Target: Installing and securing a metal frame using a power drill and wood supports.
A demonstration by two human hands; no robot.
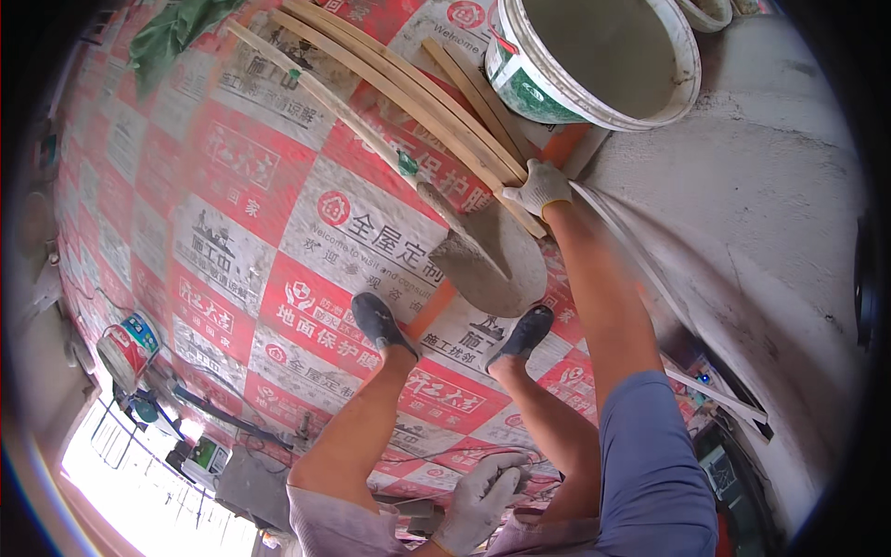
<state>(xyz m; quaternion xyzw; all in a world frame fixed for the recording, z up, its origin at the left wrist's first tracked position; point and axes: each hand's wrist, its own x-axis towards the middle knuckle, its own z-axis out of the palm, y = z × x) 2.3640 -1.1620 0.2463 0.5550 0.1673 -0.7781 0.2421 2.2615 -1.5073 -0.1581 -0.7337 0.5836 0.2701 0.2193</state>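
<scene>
My gloved right hand (543, 191) grips the near ends of several long wooden battens (399, 79) that slant up toward the upper left. Just left of it lies a shovel with a cement-stained blade (487, 278) and a long pale handle (353, 121) with green bands on it. My gloved left hand (483, 497) is low at the bottom centre, fingers curled; whether it holds anything is hidden. My feet in dark shoes stand either side of the shovel blade.
Red-and-white printed protective sheeting (232, 176) covers the floor. A white bucket (501, 37) of grey wet mix is at upper right, beside a rough grey wall (742, 213). At left are a paint bucket (125, 348), cables and tools; green cloth (162, 42) lies at upper left.
</scene>
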